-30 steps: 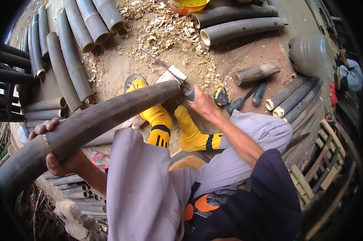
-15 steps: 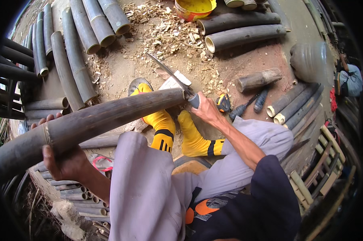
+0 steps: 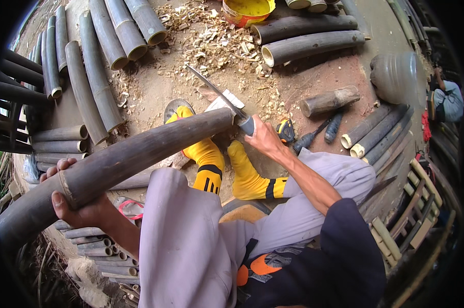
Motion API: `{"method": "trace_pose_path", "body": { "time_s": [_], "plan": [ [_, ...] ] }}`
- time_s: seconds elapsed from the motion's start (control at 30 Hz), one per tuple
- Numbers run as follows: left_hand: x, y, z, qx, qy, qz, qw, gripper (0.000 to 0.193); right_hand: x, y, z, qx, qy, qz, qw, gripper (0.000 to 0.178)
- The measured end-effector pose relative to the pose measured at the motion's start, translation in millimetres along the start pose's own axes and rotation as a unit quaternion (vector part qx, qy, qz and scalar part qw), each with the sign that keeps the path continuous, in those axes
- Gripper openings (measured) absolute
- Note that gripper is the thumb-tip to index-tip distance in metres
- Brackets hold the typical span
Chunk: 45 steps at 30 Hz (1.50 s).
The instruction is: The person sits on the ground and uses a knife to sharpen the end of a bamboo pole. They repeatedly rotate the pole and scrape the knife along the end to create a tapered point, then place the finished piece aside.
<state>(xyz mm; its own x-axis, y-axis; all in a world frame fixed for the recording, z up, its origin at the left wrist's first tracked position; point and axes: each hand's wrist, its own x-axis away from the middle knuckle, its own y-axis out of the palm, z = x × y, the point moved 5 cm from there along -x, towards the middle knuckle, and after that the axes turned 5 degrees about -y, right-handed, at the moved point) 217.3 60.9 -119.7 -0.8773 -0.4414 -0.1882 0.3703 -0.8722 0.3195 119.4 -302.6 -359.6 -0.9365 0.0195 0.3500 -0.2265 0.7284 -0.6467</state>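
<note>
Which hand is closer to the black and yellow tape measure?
Right. The right hand, gripping the knife, is just left of the tape measure. The left hand is much farther left, holding the bamboo.

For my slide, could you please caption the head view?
Left hand grips a dark bamboo pole; right hand holds a knife.

Workshop with shavings (image 3: 229, 47), stacked bamboo (image 3: 380, 132)

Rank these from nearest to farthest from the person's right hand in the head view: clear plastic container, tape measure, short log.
1. Tape measure: just right of the right hand.
2. Short log: farther right, higher in view.
3. Clear plastic container: farthest right of the three.
</note>
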Motion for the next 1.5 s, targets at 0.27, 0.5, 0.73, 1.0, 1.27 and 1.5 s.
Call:
{"method": "trace_pose_path", "body": {
  "time_s": [0.27, 0.5, 0.73, 1.0, 1.27, 1.5],
  "plan": [
    [-2, -13, -1, 0.093, 0.004, -0.082, 0.992, 0.062, 19, -35, -57, -0.246, -0.178, 0.169, 0.938, 0.033],
    [0, -20, 2, 0.065, 0.006, -0.096, 0.993, 0.067, 9, -4, -13, -0.081, 0.001, 0.008, 0.997, 0.034],
    [-1, -18, 5, 0.055, 0.012, -0.153, 0.987, 0.073, 20, -47, -72, -0.175, -0.191, 0.249, 0.933, 0.030],
    [-7, -7, 8, 0.062, 0.017, -0.206, 0.976, 0.075, 16, -23, -33, -0.140, -0.052, 0.030, 0.988, 0.032],
    [-4, 11, 6, 0.076, -0.028, -0.231, 0.970, 0.073, 3, 8, 9, -0.057, 0.048, -0.008, 0.997, 0.033],
    [-1, -7, 4, 0.042, 0.003, 0.042, 0.998, 0.060, 8, -19, -11, -0.064, -0.048, 0.045, 0.996, 0.035]
  ]
}}
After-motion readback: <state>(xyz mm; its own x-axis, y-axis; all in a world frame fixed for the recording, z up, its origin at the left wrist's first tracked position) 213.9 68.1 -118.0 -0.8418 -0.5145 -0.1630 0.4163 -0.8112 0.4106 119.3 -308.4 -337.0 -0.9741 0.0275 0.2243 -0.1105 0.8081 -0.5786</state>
